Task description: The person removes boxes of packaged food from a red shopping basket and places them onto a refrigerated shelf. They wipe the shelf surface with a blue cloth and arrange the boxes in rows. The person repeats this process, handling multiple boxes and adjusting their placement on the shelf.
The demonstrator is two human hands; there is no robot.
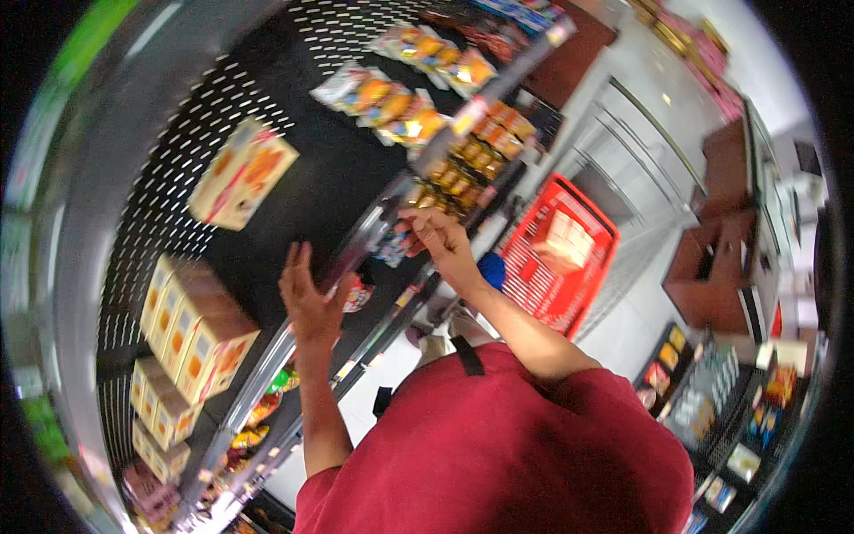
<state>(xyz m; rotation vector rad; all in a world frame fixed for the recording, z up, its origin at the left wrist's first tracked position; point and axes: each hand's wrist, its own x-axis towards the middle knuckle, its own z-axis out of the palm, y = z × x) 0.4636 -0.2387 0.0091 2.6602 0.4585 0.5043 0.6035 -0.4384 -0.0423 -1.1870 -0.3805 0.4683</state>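
Observation:
My left hand (pixel 312 297) is raised over the front edge of the black shelf (pixel 313 180), fingers apart and holding nothing. My right hand (pixel 440 243) is near the shelf's front rail, to the right, its fingers loosely curled. Whether anything small is between those fingers is hard to tell through the blur. On the shelf, a cream carton (pixel 243 177) with an orange picture stands alone by the perforated back panel. A row of similar cartons (pixel 197 327) stands to the left. Clear-wrapped packs of orange-coloured food (pixel 383 103) lie on the right part.
A red shopping basket (pixel 560 257) with a cream box (pixel 567 243) in it is at my right. Gold-wrapped packs (pixel 470 157) and bagged snacks (pixel 250 437) fill lower shelves. Behind are a brown cabinet (pixel 717 280), a metal rail (pixel 657 140) and another stocked shelf (pixel 720 427).

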